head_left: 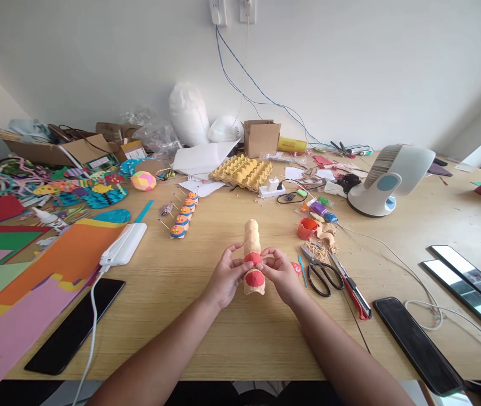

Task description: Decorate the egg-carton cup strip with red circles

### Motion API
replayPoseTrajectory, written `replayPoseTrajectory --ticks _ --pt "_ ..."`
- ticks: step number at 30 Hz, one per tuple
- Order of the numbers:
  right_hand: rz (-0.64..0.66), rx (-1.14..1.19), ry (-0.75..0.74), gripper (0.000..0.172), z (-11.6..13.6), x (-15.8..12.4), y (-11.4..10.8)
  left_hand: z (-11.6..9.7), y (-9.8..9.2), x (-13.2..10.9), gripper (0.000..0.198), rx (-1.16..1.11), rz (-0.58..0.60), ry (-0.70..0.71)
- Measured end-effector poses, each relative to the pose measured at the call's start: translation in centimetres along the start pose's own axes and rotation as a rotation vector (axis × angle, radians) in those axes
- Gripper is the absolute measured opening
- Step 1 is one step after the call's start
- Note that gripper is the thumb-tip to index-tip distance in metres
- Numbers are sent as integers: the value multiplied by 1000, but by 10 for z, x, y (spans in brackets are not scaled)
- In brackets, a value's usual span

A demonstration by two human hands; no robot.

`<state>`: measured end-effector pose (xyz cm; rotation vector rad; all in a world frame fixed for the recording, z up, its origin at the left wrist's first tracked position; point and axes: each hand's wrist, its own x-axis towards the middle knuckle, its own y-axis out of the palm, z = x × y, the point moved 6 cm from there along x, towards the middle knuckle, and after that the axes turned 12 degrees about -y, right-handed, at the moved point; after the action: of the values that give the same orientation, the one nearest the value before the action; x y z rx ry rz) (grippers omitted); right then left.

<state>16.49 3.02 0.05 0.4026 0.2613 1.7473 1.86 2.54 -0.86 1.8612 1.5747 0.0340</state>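
Note:
A strip of tan egg-carton cups (252,237) lies on the wooden table (206,338) in front of me, running away from me. Its two nearest cups are covered in red clay (254,277). My left hand (225,279) grips the strip's left side with curled fingers. My right hand (281,274) pinches the second red-covered cup from the right, its fingers pressed on the clay. Both thumbs meet over that cup.
Right of my hands lie black scissors (322,274), a red box cutter (356,293), an orange tape roll (307,228) and a phone (418,344). Coloured paper sheets (32,270), a power bank (124,244) and another phone (75,324) sit left. A white fan (390,177) and yellow egg tray (241,171) stand behind.

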Motion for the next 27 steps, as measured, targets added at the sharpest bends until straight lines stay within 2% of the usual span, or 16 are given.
replayPoseTrajectory --ticks 6,19,27 --pt "38 -79 31 56 0 1 -4 0 0 -1 89 48 3 -22" --pt "42 -168 49 58 -1 3 -11 5 6 -1 93 -23 92 -66" --pt "101 -149 95 55 1 3 -9 7 7 -3 94 -11 64 -57"
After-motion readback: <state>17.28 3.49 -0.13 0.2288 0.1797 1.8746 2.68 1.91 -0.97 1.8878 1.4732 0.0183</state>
